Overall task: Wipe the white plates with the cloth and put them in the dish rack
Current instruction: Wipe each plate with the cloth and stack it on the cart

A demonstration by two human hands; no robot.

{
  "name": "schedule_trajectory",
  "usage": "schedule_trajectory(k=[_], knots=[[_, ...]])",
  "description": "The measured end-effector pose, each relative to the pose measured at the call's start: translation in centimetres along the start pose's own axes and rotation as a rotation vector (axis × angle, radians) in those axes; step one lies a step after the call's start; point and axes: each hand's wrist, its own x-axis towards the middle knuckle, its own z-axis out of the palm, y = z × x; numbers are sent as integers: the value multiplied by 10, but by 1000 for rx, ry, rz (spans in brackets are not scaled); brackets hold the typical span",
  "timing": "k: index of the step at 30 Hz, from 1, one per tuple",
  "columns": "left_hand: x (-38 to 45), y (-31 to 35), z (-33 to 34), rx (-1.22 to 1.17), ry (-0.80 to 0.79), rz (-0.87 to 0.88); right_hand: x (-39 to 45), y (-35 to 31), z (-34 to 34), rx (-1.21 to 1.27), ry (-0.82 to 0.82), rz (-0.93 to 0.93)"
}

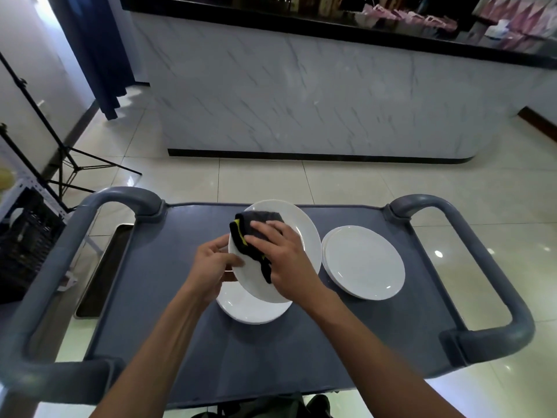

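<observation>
Head view: a grey cart top point(180, 342) with looped handles at its left and right ends carries the work. The left hand point(211, 267) grips the left rim of a white plate point(304, 236), thumb curled over the upper face, fingers under the rim. The plate is lifted and tilted, upper face toward the camera; its outline reads as an oval whose long axis runs from the far edge of the cart top toward the near edge, near rim lowest. The right hand point(283, 260) presses a dark cloth point(256, 233) with yellow edging flat against the plate face, fingers extended and spread over the fabric, not curled round it. The cloth covers the far-left part of the plate. Directly below the raised plate, a second white plate point(250, 309) lies flat at the centre of the cart top. Toward the right end, well apart from the hands, a stack of white plates point(364, 260) lies flat. A metal tray point(99, 267) sits beyond the left edge of the cart top.
</observation>
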Motion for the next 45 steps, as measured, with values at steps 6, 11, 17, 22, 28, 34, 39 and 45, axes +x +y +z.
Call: schedule_trajectory(k=[6,11,17,22,28,34,39,45], knots=[[3,0,3,20,-22,24,-30,3,3,7,-14,24],[9,4,11,75,-75,15,-21,11,-1,-19,49,76],[12,2,20,93,-82,3,6,33,-20,-96,134,172],[16,0,28,33,-20,7,9,47,-32,-116,196,267],[16,-5,22,-45,48,16,5,64,-43,-33,201,410],[12,-5,17,-100,58,24,-1,68,-47,134,200,474],[10,-3,7,-121,34,50,5,64,-54,295,238,483],[8,4,-2,-82,-5,95,6,68,-70,603,195,534]])
